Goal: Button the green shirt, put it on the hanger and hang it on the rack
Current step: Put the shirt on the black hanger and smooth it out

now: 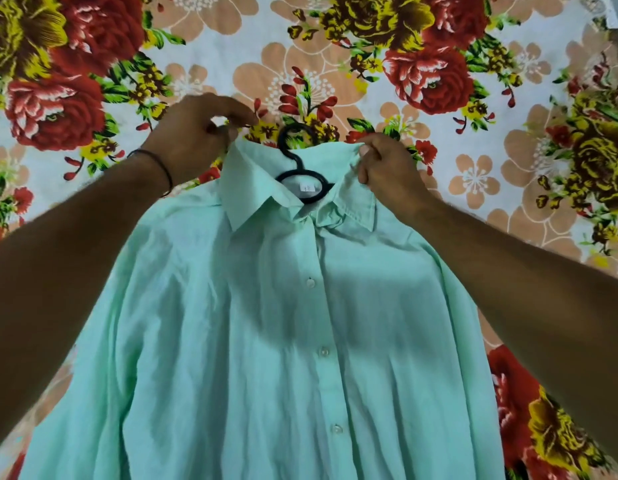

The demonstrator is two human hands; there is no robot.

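Observation:
The mint-green shirt (259, 341) lies face up on the bed, its front placket buttoned with three white buttons showing. A black plastic hanger (302, 174) sits inside the neck opening, its hook sticking out past the collar. My left hand (193, 136) pinches the collar's back edge at the left corner. My right hand (387, 164) pinches the collar's right side. The hanger's arms are hidden under the fabric.
A floral bedsheet (335, 57) with red, yellow and peach flowers covers the whole surface around the shirt. A thin dark band circles my left wrist (158, 164). No rack is in view.

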